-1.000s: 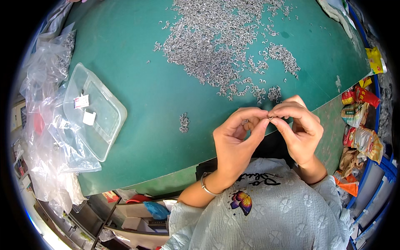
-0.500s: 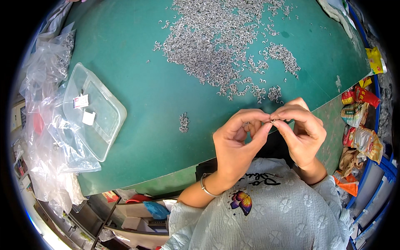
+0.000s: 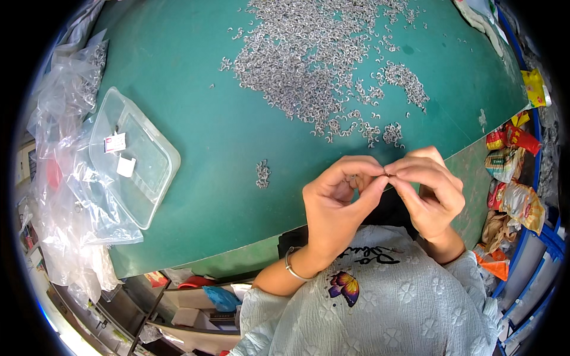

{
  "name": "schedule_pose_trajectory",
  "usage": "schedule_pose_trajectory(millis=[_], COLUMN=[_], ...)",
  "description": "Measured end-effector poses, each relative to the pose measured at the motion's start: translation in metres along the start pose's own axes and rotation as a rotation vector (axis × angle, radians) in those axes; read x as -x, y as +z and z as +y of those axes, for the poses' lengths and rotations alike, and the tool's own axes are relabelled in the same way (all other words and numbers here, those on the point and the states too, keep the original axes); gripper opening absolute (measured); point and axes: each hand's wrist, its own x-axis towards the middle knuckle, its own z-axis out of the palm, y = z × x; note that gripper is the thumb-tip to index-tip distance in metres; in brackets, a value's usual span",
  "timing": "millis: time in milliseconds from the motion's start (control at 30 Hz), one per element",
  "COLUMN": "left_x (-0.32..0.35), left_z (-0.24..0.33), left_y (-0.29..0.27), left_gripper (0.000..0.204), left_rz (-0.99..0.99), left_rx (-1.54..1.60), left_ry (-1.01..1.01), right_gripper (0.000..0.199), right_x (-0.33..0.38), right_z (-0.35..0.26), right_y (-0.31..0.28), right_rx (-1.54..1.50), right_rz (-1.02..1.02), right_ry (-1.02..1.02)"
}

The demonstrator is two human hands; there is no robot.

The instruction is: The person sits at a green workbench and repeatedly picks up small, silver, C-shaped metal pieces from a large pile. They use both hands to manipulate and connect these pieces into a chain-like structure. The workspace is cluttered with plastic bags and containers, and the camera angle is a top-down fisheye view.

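Many crescents (image 3: 300,77), seemingly metal, on green table (image 3: 208,130); packets (image 3: 525,203) alongside

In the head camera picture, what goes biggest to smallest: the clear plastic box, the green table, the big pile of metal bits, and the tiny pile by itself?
1. Green table
2. Big pile of metal bits
3. Clear plastic box
4. Tiny pile of metal bits
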Motion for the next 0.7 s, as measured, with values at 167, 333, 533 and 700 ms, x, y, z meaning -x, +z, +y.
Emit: schedule_pose_trajectory(millis=[167, 333, 533, 700], left_x=[-0.001, -0.003, -0.004, -0.002], left_z=[-0.002, -0.003, -0.004, -0.005], left_y=[-0.005, -0.012, -0.013, -0.013], left_gripper=[0.018, 0.023, 0.025, 0.021], left_rz=[0.055, 0.02, -0.038, 0.008], left_rx=[0.09, 0.305, 0.378, 0.249], left_ry=[-0.052, -0.155, -0.161, -0.198], right_gripper=[0.012, 0.029, 0.017, 0.015], right_x=[-0.002, -0.008, -0.002, -0.003], right_z=[0.014, 0.027, 0.04, 0.042], right_y=[-0.005, -0.006, -0.001, -0.001], right_rx=[0.011, 0.473, 0.516, 0.381], right_rz=[0.112, -0.06, -0.043, 0.054], right_ry=[0.304, 0.211, 0.066, 0.048])
